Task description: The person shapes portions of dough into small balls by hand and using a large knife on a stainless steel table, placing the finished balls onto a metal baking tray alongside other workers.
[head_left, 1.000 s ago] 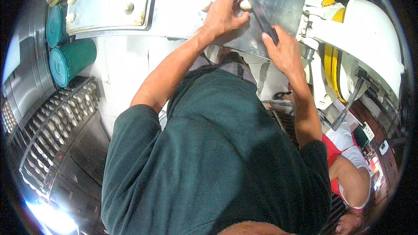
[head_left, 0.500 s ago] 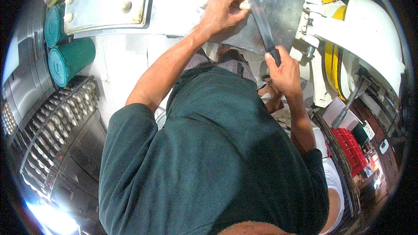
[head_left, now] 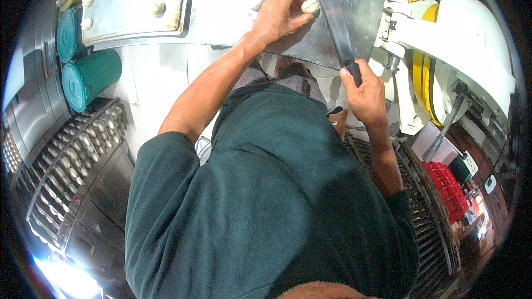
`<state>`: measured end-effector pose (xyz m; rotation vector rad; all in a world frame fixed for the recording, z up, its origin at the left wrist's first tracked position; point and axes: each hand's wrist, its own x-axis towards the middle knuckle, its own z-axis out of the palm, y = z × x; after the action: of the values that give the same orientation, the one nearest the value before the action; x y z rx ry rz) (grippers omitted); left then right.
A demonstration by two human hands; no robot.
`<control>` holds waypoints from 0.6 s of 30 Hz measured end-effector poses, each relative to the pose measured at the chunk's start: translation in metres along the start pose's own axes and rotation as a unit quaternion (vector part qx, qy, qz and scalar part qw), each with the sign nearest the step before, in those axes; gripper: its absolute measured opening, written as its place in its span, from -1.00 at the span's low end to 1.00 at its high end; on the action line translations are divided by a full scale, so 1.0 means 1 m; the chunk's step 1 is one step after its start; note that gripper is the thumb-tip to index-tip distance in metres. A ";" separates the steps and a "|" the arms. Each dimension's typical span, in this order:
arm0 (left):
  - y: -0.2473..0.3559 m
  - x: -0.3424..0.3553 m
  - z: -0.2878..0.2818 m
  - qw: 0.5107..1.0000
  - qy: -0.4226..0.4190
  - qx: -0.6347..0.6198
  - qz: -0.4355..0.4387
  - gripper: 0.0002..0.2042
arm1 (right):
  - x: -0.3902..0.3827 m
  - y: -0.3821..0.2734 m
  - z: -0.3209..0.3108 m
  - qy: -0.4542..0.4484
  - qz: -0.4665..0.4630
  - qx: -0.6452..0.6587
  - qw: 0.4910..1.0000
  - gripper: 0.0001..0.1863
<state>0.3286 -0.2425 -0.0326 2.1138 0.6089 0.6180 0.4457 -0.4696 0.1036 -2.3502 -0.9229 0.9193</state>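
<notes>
My left hand [head_left: 281, 15] is over the metal table [head_left: 233, 22], its thumb and fingers curled round a small pale piece of dough [head_left: 310, 5]. The rounded end of that piece faces to the right. Just right of it, a long knife [head_left: 336, 25] lies slantwise, its wide blade close to the tabletop and its far end washed out by glare. My right hand [head_left: 364, 91] grips the knife's black handle beyond the table's near edge. A second lump of dough [head_left: 257, 3] sits behind my left hand, partly hidden by it.
A metal tray [head_left: 133, 34] with several dough lumps [head_left: 159, 8] lies at the table's left. A white machine with a yellow band [head_left: 424, 66] stands close on the right. Green bins [head_left: 102, 75] and a rack of shaped dough [head_left: 83, 152] are at left, a red crate [head_left: 446, 191] at lower right.
The knife and my right hand have shifted slightly right, off the dough, whose end now shows more fully. A person in white behind me at right has gone from view, uncovering a dark slatted rack.
</notes>
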 end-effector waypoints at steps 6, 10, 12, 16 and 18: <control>-0.001 0.000 0.000 0.999 0.004 -0.027 0.021 -0.57 | -0.002 0.008 0.008 -0.024 -0.019 0.000 1.000 -0.71; 0.001 0.004 -0.001 1.000 -0.009 -0.019 0.022 -0.61 | 0.012 0.010 0.014 0.006 -0.039 -0.032 0.999 -0.67; 0.004 0.005 -0.001 0.999 -0.020 -0.026 0.006 -0.64 | 0.033 0.004 0.021 0.015 -0.047 -0.042 0.998 -0.64; 0.003 0.003 -0.001 0.999 -0.031 -0.030 -0.025 -0.54 | 0.056 -0.009 0.013 -0.009 -0.045 -0.035 0.998 -0.60; 0.013 -0.003 0.000 0.997 -0.033 -0.040 -0.053 -0.40 | 0.058 0.001 0.008 0.045 -0.104 -0.040 0.993 -0.62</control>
<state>0.3285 -0.2513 -0.0228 2.0063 0.6442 0.5042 0.4729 -0.4275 0.0734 -2.2866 -1.1620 0.6983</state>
